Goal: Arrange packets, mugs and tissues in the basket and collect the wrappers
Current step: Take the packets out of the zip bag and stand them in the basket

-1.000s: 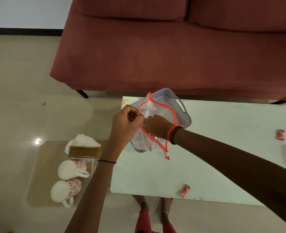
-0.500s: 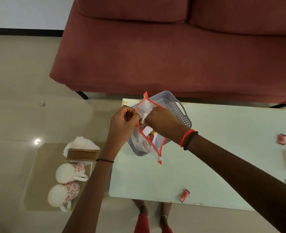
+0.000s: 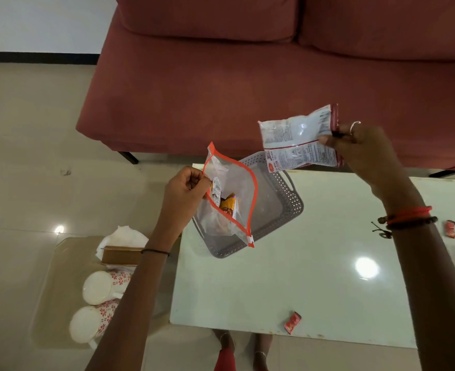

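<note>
My left hand grips the rim of a clear zip pouch with an orange edge, held open over the grey perforated basket at the table's far left corner. Small packets stay inside the pouch. My right hand is raised to the right and pinches a white and red snack packet by its end, above the basket's far side. Two red wrappers lie on the table, one near the front edge, one at the right.
A low glass side table to the left carries two white mugs with red patterns and a brown tissue box with white tissue. A red sofa stands behind the white table. My feet show below the table's front edge.
My right hand has come out of the pouch and risen to the right with the white and red packet. The left hand still holds the pouch open.
</note>
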The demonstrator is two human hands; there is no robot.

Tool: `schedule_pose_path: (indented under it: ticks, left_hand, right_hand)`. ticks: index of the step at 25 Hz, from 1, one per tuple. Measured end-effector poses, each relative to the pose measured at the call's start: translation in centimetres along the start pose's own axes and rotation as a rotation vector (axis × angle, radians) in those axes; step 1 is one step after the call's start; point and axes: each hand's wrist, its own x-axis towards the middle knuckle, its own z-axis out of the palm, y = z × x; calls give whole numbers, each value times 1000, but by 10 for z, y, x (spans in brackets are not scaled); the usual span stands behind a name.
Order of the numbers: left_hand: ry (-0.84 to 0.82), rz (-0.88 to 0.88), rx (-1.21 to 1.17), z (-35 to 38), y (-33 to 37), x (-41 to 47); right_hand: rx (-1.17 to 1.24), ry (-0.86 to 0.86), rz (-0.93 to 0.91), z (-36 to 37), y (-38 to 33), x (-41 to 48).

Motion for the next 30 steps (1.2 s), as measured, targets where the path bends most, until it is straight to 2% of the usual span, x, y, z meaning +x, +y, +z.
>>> schedule_pose_path:
  ticks: [3,8,13,17,21,24,27,29,30]
  left_hand:
    - [9,-16,-24,5,0,1]
    - [4,10,-18,11,2,5]
    - [-29,35,-15,16,2,9]
    - [-47,25,-1,19,-3,9]
    - [-57,24,2,20,-7,7]
    - [-64,28,12,18,-8,4]
    - [-83,34,15,17,-10,-4]
    - [-98,36,11,17,-9,-11]
    - [-98,42,10,17,-8,-15]
  right_hand:
    - [-213,66,108,30,69,32]
    - [-549,-122,240,83,160,58]
    - [-555,-214,362,108,204,71]
    - [-555,-152,434,116,215,78]
    - [-583,-111,426,110,209,78]
    - [-500,-63,410,98,190,74]
    - [-353,59,229,81,130,58]
    - [-65,1,77,70,74,30]
    - [161,-115,9,65,45,11]
